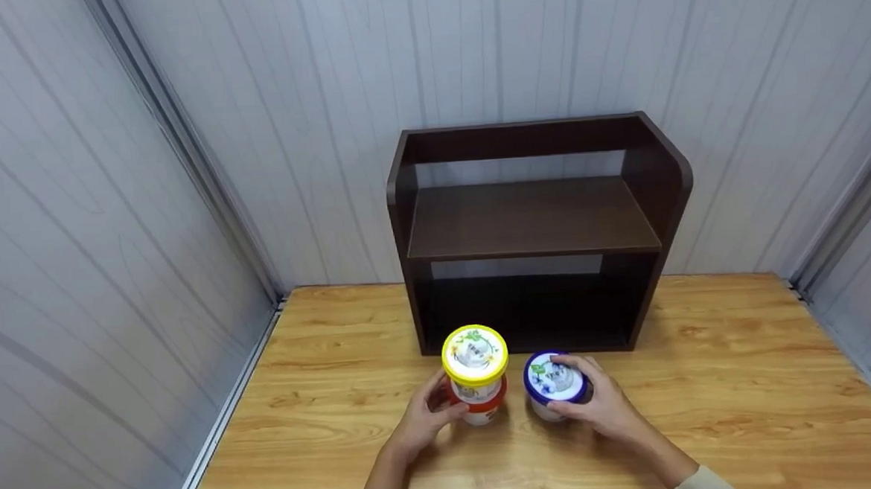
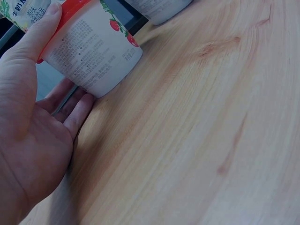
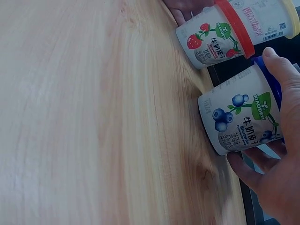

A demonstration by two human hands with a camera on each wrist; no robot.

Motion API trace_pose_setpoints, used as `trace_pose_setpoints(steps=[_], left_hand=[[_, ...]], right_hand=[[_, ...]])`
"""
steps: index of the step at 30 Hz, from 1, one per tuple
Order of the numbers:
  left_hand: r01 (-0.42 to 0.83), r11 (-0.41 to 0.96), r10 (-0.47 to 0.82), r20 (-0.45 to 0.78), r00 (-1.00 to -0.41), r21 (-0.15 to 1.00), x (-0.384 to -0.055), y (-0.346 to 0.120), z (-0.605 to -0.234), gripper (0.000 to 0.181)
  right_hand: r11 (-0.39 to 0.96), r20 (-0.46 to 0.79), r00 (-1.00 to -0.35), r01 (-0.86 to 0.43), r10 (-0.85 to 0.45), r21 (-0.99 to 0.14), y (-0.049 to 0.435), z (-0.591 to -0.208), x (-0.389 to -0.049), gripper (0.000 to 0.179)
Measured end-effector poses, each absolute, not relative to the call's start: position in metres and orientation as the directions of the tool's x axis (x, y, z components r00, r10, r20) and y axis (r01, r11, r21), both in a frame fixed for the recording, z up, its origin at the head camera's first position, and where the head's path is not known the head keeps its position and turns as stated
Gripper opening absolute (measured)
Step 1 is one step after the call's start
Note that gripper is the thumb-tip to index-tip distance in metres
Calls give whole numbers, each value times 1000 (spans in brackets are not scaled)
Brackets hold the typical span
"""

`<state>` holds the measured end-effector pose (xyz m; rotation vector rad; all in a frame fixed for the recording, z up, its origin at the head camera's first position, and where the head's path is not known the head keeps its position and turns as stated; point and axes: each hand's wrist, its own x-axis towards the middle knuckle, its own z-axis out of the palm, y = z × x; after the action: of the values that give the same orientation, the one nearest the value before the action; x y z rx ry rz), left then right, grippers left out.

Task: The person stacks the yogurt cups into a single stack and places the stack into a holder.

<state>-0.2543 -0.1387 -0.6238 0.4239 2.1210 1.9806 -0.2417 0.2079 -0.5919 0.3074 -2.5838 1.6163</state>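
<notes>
Two yogurt cups stand stacked in front of a dark brown shelf. The lower one is a red-lidded strawberry cup [image 2: 101, 54], and on its lid sits a yellow-lidded cup [image 1: 475, 358]. My left hand [image 1: 416, 423] holds the red-lidded cup from the left, thumb at its lid rim and fingers around the far side. To the right, a blue-lidded blueberry cup [image 3: 239, 110] stands apart from the stack. My right hand [image 1: 609, 407] grips it from the right, with the thumb and fingers at the lid and side.
The brown two-tier shelf [image 1: 531, 217] stands at the back of the wooden table [image 1: 324, 399], just behind the cups. Pale panelled walls [image 1: 337, 78] enclose the table at the back and both sides.
</notes>
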Motion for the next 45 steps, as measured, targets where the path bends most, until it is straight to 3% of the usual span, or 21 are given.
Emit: trace_pose_setpoints(steps=[13, 27, 33, 41, 45], left_hand=[[78, 72, 358, 47, -933, 994, -254, -141, -625, 95], [126, 51, 361, 99, -927, 991, -258, -145, -635, 97], [53, 17, 364, 43, -930, 998, -273, -148, -659, 95], [180, -21, 399, 173, -901, 983, -265, -148, -649, 87], [138, 4, 386, 126, -914, 990, -261, -145, -640, 93]], right_hand=[[419, 174, -971, -228, -163, -879, 212, -569, -248, 73], [401, 297, -937, -347, -182, -848, 206, -535, -259, 69], [420, 350, -915, -403, -201, -813, 205, -521, -263, 69], [447, 369, -902, -431, -223, -784, 202, -503, -269, 70], [448, 374, -899, -438, -228, -779, 199, -493, -270, 70]])
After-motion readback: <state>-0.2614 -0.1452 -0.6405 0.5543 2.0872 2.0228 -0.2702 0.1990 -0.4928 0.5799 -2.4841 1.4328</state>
